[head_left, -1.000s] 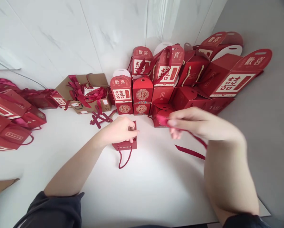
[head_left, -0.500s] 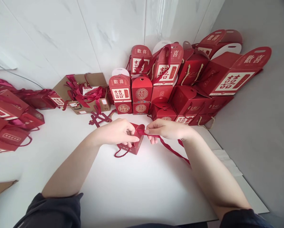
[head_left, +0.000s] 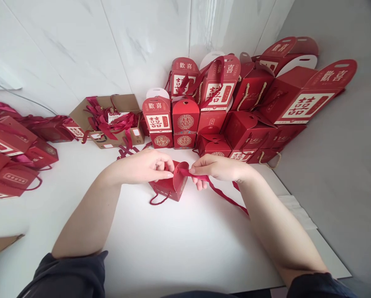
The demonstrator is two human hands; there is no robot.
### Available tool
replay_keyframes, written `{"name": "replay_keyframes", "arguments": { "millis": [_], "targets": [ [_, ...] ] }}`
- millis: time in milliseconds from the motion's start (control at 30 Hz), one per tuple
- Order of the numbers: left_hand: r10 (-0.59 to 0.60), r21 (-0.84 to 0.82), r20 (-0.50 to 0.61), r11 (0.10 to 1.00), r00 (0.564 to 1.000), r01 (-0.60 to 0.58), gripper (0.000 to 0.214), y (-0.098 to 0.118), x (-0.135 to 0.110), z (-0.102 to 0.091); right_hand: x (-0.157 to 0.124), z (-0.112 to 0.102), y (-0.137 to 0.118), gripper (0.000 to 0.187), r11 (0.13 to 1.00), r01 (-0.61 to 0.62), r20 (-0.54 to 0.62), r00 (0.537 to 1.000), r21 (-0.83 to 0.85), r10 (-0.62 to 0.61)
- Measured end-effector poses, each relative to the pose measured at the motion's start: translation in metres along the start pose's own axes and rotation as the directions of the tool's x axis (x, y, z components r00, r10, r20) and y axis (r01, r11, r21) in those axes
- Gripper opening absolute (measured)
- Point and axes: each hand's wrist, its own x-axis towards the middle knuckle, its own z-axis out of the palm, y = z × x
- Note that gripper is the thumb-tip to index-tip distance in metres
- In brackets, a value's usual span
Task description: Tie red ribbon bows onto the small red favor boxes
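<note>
A small red gift box [head_left: 168,189] stands on the white table, with its rounded flap lifted and a dark red cord handle [head_left: 158,200] lying at its front left. My left hand [head_left: 144,167] grips the top of the box, fingers at the flap. My right hand [head_left: 218,169] pinches a dark red ribbon [head_left: 227,196] right beside the flap. One end of the ribbon runs to the box top, and the rest hangs down to the right. The box's inside is hidden by my fingers and the flap.
Stacked red boxes with gold-framed labels [head_left: 185,120] stand against the marble wall. A kraft carton with ribbons [head_left: 106,120] sits to their left. More red boxes [head_left: 8,140] lie at far left. Grey floor [head_left: 334,174] lies beyond the table's right edge.
My right hand has moved left to the box, bringing the ribbon with it. The box has turned at an angle, and its flap now stands lifted between my hands.
</note>
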Motion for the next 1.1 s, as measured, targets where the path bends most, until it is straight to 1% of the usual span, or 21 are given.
{"name": "replay_keyframes", "arguments": {
  "millis": [67, 133, 200, 367, 433, 500, 600, 700, 767, 800, 833, 867, 900, 933, 967, 1000, 1033, 1067, 1100],
  "targets": [
    [0.032, 0.028, -0.09, 0.999, 0.995, -0.029, 0.027, -0.002, 0.001, -0.002, 0.003, 0.001, 0.002, 0.035, 1.0, 0.004, 0.017, 1.0, 0.006, -0.004],
    [0.023, 0.052, -0.163, 0.999, 0.986, -0.015, 0.029, -0.004, 0.002, -0.003, 0.005, 0.001, 0.004, 0.034, 1.0, -0.014, 0.047, 0.999, 0.004, 0.014],
    [0.004, 0.071, -0.191, 0.997, 0.982, 0.009, 0.028, -0.005, 0.005, -0.003, 0.004, 0.002, 0.004, 0.032, 0.999, -0.04, 0.064, 0.997, -0.004, 0.041],
    [0.027, -0.007, -0.115, 1.0, 0.993, -0.028, 0.03, -0.006, 0.009, 0.001, 0.0, 0.001, 0.002, 0.032, 0.999, -0.036, 0.022, 0.999, 0.022, 0.035],
    [0.034, -0.014, -0.098, 0.999, 0.995, -0.036, 0.032, -0.006, 0.01, 0.002, 0.001, 0.001, 0.002, 0.032, 0.999, -0.033, 0.016, 0.999, 0.034, 0.033],
    [0.054, 0.019, -0.094, 0.998, 0.994, -0.052, 0.033, -0.004, 0.011, 0.003, 0.003, 0.002, 0.003, 0.033, 0.999, -0.017, 0.013, 1.0, 0.046, 0.017],
    [0.1, 0.087, -0.092, 0.992, 0.991, -0.093, 0.032, -0.002, 0.014, 0.005, 0.008, 0.005, 0.006, 0.035, 0.997, 0.039, 0.014, 0.999, 0.063, -0.04],
    [0.101, 0.117, -0.071, 0.989, 0.992, -0.092, 0.028, -0.003, 0.016, 0.007, 0.011, 0.008, 0.007, 0.037, 0.996, 0.066, 0.016, 0.998, 0.064, -0.067],
    [0.087, 0.114, -0.061, 0.99, 0.994, -0.08, 0.025, -0.004, 0.016, 0.006, 0.011, 0.01, 0.006, 0.038, 0.997, 0.068, -0.001, 0.998, 0.024, -0.068],
    [0.081, 0.105, -0.07, 0.992, 0.994, -0.074, 0.024, -0.005, 0.016, 0.005, 0.01, 0.01, 0.005, 0.039, 0.997, 0.07, -0.035, 0.997, -0.024, -0.071],
    [0.076, 0.095, -0.096, 0.993, 0.992, -0.067, 0.023, -0.005, 0.015, 0.004, 0.01, 0.011, 0.004, 0.039, 0.993, 0.067, -0.099, 0.992, -0.092, -0.076],
    [0.069, 0.08, -0.141, 0.995, 0.988, -0.058, 0.022, -0.005, 0.014, 0.003, 0.009, 0.011, 0.003, 0.038, 0.983, 0.058, -0.195, 0.977, -0.172, -0.091],
    [0.063, 0.061, -0.202, 0.997, 0.977, -0.052, 0.021, -0.004, 0.012, 0.002, 0.009, 0.011, 0.002, 0.037, 0.967, 0.048, -0.309, 0.943, -0.249, -0.127],
    [0.059, 0.036, -0.266, 0.998, 0.962, -0.052, 0.02, -0.003, 0.011, 0.001, 0.01, 0.012, 0.001, 0.035, 0.949, 0.055, -0.412, 0.892, -0.31, -0.186],
    [0.062, 0.01, -0.324, 0.998, 0.944, -0.062, 0.019, -0.002, 0.009, 0.0, 0.011, 0.012, 0.001, 0.032, 0.933, 0.091, -0.478, 0.839, -0.348, -0.26],
    [0.073, -0.013, -0.37, 0.996, 0.926, -0.083, 0.018, 0.0, 0.008, 0.0, 0.013, 0.012, 0.001, 0.029, 0.919, 0.162, -0.496, 0.801, -0.36, -0.335],
    [0.096, -0.028, -0.405, 0.993, 0.909, -0.117, 0.017, 0.003, 0.007, -0.001, 0.015, 0.013, 0.001, 0.027, 0.905, 0.256, -0.469, 0.788, -0.339, -0.399],
    [0.129, -0.028, -0.43, 0.987, 0.893, -0.156, 0.017, 0.005, 0.006, 0.0, 0.017, 0.013, 0.002, 0.025, 0.892, 0.35, -0.413, 0.795, -0.287, -0.444],
    [0.166, -0.013, -0.45, 0.981, 0.878, -0.192, 0.017, 0.008, 0.005, 0.0, 0.018, 0.014, 0.002, 0.025, 0.882, 0.418, -0.353, 0.809, -0.215, -0.47]
  ]
}}
